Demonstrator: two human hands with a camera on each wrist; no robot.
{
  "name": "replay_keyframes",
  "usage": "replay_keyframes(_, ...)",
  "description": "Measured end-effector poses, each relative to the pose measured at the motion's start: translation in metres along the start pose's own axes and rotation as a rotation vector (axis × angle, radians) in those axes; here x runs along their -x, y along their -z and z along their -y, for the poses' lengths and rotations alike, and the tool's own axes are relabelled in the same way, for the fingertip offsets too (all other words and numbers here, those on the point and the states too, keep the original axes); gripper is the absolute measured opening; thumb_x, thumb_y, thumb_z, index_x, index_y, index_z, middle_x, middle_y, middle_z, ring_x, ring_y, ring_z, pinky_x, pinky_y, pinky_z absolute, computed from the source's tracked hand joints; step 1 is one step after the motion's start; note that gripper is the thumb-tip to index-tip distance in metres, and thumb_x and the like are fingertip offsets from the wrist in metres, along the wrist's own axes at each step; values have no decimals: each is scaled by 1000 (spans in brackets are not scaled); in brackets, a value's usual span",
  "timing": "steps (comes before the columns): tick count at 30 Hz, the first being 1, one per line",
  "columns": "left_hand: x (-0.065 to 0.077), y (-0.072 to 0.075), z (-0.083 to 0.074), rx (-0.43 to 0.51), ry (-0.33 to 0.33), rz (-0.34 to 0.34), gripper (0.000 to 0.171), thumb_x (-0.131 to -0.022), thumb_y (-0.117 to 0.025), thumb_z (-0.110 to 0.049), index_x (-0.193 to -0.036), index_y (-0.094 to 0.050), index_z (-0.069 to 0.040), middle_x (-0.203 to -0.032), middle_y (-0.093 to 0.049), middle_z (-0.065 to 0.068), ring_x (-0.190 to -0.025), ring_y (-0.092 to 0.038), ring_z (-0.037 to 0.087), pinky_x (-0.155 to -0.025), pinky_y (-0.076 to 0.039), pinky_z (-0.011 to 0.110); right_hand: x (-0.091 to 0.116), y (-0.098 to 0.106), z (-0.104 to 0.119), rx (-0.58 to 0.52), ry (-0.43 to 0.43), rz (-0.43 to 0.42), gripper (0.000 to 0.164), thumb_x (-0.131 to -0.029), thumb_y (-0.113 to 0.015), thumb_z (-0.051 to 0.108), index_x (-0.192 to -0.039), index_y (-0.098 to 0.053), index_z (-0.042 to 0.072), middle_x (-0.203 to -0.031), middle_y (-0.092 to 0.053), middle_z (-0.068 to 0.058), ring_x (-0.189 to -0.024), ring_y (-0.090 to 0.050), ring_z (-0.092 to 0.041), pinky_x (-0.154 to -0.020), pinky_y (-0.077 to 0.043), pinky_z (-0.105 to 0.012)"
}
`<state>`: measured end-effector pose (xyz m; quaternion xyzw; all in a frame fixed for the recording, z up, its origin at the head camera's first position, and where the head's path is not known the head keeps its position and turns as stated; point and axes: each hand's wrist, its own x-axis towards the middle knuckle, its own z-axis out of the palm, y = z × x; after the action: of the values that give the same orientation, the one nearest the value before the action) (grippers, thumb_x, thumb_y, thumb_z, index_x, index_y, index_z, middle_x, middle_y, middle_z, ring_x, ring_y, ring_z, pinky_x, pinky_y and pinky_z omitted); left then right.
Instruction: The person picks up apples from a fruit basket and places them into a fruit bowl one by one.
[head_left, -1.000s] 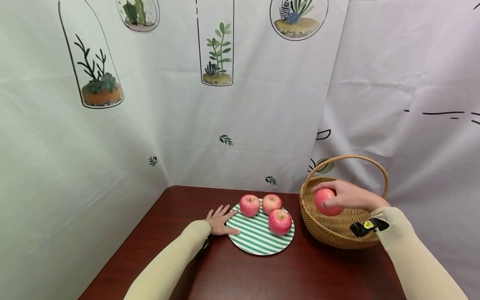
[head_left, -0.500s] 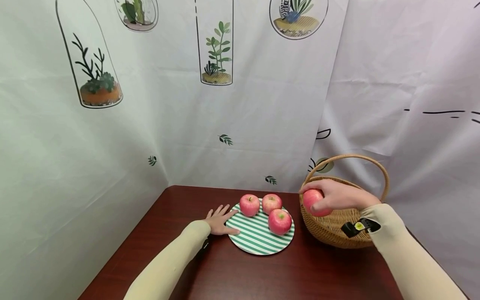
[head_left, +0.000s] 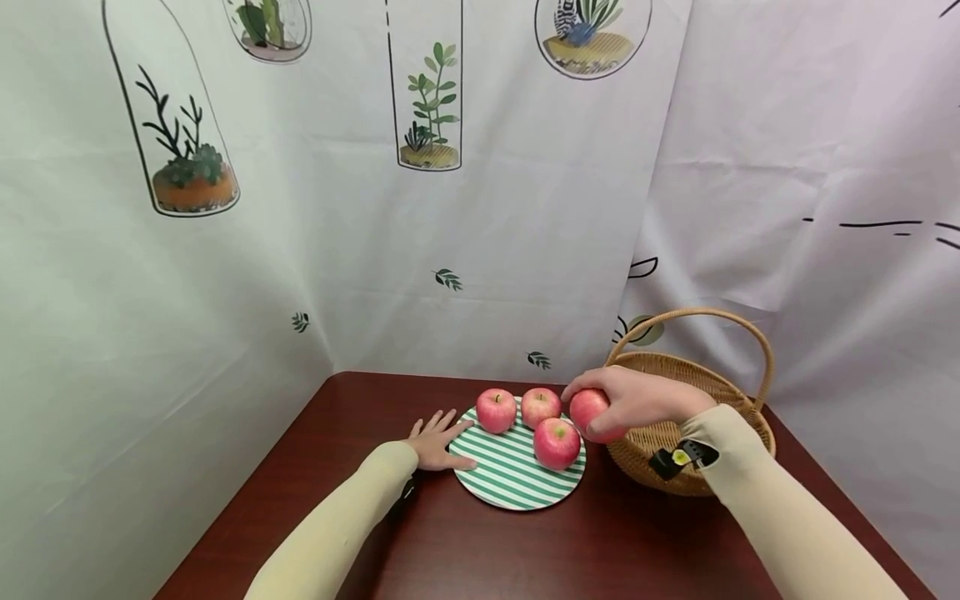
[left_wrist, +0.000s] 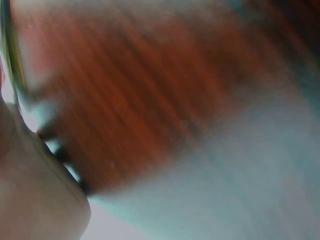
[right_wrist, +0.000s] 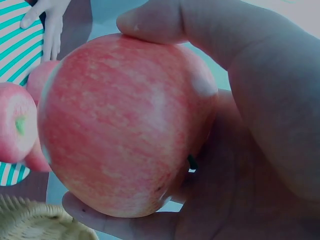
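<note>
A red apple (right_wrist: 125, 125) fills the middle of the right wrist view, gripped between the thumb and fingers of my right hand (head_left: 641, 395). In the head view that hand carries it between the basket and the round plate (head_left: 504, 485), which has green and white stripes. Three more apples lie on the plate: one at its back left (head_left: 496, 411), one at the back (head_left: 540, 407) and one at the right (head_left: 557, 444). My left hand (head_left: 435, 443) lies flat with fingers spread, its thumb and forefinger at the plate's left rim.
A wicker basket (head_left: 738, 408) with a tall arched handle stands on the right of the dark red-brown table (head_left: 480, 558). Behind and left of the table hang pale cloths (head_left: 420, 325) printed with plants. The left wrist view is mostly blurred wood.
My right hand has moved left with the apple, from over the basket to near the plate's right edge. The left hand and the three plate apples stay put.
</note>
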<state>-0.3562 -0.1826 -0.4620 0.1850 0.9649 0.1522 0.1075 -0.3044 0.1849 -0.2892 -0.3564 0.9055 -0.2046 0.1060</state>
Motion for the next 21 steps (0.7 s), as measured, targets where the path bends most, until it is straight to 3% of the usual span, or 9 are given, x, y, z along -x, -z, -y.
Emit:
replay_keyframes(11, -3, -4, 6, -2, -2, 6, 98, -83, -57, -79, -161, -27, -27, -169, -12, 14, -156, -5, 38, -121, -4, 64, -26, -18, 10, 30, 69, 5, 53, -76, -70, 17, -128, -66, 19, -115, -63, 4, -91, -61, -13, -75, -54, -30)
replay_keyframes(21, -5, -3, 3, -37, 17, 4, 92, -86, -61, -72, -161, -27, -30, -169, -13, 10, -157, -8, 36, -121, -8, 63, -53, -37, 17, 46, 112, 54, 44, -77, -70, 18, -118, -66, 29, -112, -61, 7, -95, -59, -13, -74, -54, -29)
